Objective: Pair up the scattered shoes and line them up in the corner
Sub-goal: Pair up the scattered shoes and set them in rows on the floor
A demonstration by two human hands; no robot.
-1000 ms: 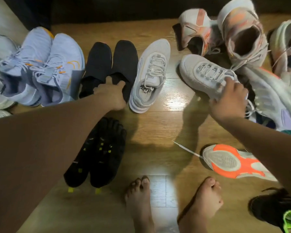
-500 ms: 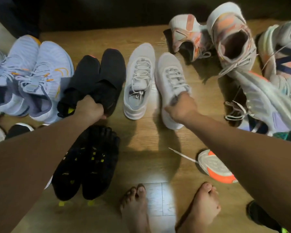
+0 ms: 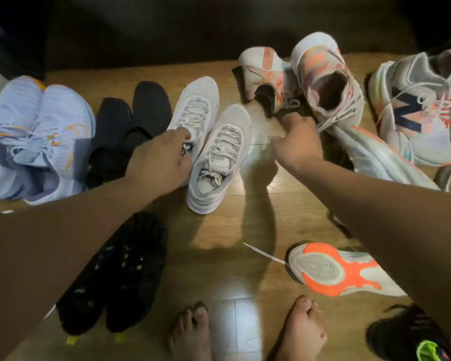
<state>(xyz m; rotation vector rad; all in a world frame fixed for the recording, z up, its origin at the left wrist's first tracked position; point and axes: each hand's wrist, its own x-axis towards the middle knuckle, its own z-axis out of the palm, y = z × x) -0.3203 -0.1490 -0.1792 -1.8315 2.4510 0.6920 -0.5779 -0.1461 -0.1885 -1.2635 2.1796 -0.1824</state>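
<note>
The left grip [image 3: 164,155] is curled round the collar of the far white shoe [image 3: 195,105], pinching it at the heel opening. The near white shoe [image 3: 219,157] stands just beside it on the right, touching it, toes pointing the same way but set a little closer to the person. Both stand on the floor [image 3: 245,230] in a row with the black slip-ons [image 3: 130,126] and blue sneakers [image 3: 50,131] to the left. The right grip [image 3: 297,144] hovers knuckles-up by the pink shoes [image 3: 323,82], fingers bent. I cannot tell whether it holds anything. Black toe shoes [image 3: 115,277] lie under the left forearm, and an orange-soled shoe [image 3: 333,269] lies sole-up under the right.
</note>
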